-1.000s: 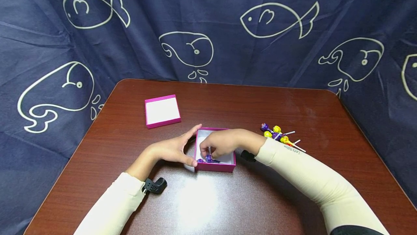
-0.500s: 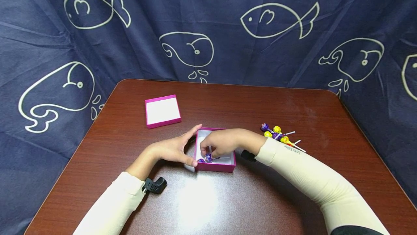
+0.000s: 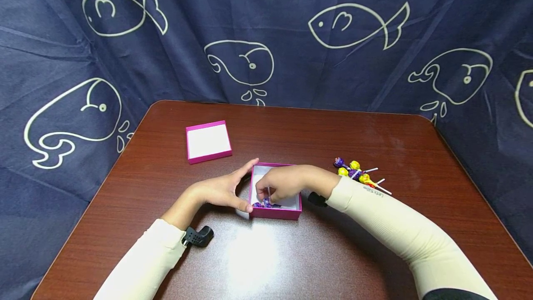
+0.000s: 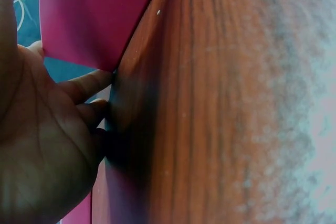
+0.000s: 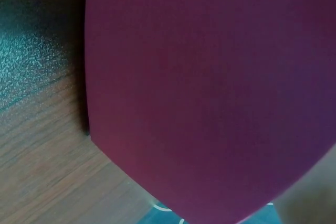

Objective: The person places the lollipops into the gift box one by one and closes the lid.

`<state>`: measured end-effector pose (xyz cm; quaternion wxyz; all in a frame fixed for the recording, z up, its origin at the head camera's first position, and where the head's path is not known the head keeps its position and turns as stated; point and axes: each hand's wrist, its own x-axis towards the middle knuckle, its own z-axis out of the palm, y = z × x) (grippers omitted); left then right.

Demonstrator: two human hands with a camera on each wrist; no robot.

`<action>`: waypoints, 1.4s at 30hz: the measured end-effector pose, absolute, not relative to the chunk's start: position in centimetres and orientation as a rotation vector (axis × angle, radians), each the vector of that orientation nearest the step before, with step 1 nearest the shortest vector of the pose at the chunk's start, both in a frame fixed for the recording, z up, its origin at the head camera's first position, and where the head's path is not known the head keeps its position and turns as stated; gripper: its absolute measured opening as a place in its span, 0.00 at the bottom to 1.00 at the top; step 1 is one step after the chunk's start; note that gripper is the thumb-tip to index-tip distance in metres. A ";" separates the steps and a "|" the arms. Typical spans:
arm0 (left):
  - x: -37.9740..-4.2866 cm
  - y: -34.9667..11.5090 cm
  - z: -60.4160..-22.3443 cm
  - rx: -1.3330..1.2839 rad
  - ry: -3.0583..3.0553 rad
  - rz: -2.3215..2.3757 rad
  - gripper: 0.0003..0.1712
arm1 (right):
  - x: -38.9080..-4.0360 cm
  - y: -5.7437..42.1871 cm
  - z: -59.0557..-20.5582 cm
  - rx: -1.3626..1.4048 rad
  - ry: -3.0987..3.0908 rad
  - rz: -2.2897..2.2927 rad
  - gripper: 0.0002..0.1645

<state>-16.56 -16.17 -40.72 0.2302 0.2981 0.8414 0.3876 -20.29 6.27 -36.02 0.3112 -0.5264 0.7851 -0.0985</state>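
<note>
In the head view an open-topped pink box (image 3: 275,214) with a white inside stands on the table. My left hand (image 3: 218,192) spans its left side, thumb on the near left corner and index finger at the far left corner, fingers fairly straight. My right hand (image 3: 281,183) reaches down into the box with curled fingers and pinches a purple-wrapped lollipop (image 3: 266,202), whose white stick shows between thumb and fingers. Another purple lollipop (image 3: 257,205) lies in the near left corner. The right wrist view is filled by the box's outer wall (image 5: 205,93); that hand's fingers are hidden there.
A pink lid (image 3: 209,142) with a white inside lies upturned behind the left hand. Several yellow and purple lollipops (image 3: 355,172) are bunched on the table at the right, beside the right sleeve. A dark blue cloth (image 3: 287,73) hangs behind the brown table (image 3: 316,133).
Both hands and the box stay in place. The lollipop under the right fingers shifts slightly, its head turning and dipping within the box.
</note>
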 end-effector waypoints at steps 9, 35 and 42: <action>-16.5 -16.1 -40.6 0.820 2.316 1.060 0.72 | -20.4 6.3 -36.2 -1.367 2.073 -0.256 0.08; -16.8 -16.1 -40.9 0.805 2.326 1.064 0.73 | -22.2 10.5 -32.7 -1.347 2.184 -0.422 0.14; -16.7 -16.0 -40.8 0.796 2.321 1.072 0.73 | -23.0 12.7 -31.5 -1.294 2.248 -0.515 0.12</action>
